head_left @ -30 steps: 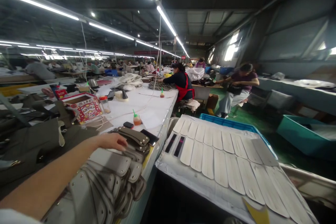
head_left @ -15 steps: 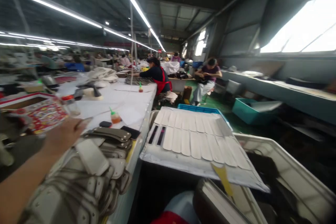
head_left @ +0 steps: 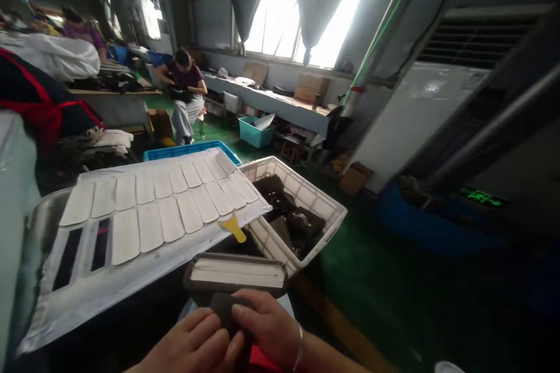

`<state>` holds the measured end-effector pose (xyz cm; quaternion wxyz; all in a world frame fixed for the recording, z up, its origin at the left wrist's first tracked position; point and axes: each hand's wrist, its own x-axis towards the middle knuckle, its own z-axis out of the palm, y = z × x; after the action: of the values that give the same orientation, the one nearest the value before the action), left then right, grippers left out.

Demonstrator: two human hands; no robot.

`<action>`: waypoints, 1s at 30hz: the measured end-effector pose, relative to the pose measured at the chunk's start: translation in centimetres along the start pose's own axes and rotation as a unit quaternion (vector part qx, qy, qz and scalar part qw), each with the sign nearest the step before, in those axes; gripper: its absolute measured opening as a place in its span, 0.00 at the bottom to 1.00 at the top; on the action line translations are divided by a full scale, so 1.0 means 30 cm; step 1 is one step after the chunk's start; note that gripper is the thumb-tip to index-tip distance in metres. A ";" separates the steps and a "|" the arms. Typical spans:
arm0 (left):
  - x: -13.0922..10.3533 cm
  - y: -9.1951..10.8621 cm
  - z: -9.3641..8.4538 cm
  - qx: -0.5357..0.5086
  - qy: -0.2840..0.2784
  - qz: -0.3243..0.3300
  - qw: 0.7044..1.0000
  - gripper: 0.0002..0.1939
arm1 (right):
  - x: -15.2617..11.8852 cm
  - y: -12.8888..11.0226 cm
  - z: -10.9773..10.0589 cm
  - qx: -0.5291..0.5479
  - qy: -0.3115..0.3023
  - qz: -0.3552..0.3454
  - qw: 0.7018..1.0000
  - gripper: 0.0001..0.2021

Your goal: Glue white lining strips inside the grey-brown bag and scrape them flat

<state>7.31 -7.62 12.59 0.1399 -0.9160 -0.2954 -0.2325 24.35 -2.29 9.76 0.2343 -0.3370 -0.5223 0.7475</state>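
Observation:
On my lap stands a dark, box-shaped piece (head_left: 238,289) with a pale, block-like filling showing at its top. Just in front of it, my left hand (head_left: 196,338) and my right hand (head_left: 271,320) come together on a small dark flat piece (head_left: 224,306). Fingers of both hands are closed on it, the right thumb lying across its upper face. Whether this piece is joined to the box-shaped one I cannot tell. Beyond, a white-covered board (head_left: 144,280) carries two rows of white strips (head_left: 151,227) with rounded ends. A yellow scraper (head_left: 235,228) juts from the board's near edge.
Right of the board sits a white crate (head_left: 326,224) holding dark bag-like pieces (head_left: 295,215). A blue crate rim (head_left: 192,148) shows behind the board. A seated person (head_left: 188,87) works farther back, near a turquoise bin (head_left: 256,133). The white table edge (head_left: 17,186) borders the left.
My view has swung right, away from the table with the stacked grey pieces. My left hand has come from over that table to my lap, and my right hand has come into view.

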 end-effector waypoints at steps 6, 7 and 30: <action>-0.191 -0.144 0.074 -0.238 -0.072 -0.363 0.898 0.38 | -0.097 -0.090 -0.217 -0.234 -0.127 -0.033 0.963 0.18; -0.226 -0.160 0.088 -0.320 -0.110 -0.421 0.841 0.33 | -0.094 -0.097 -0.245 -0.234 -0.134 -0.032 0.962 0.17; -0.227 -0.366 0.277 -0.411 -0.110 -0.700 0.573 0.21 | 0.118 0.088 -0.487 -0.209 0.144 0.158 0.954 0.23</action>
<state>-1.38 1.05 3.35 -0.4914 -0.4013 -0.7307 -0.2522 32.93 8.39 3.03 0.1107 -0.5604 -0.5675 0.5930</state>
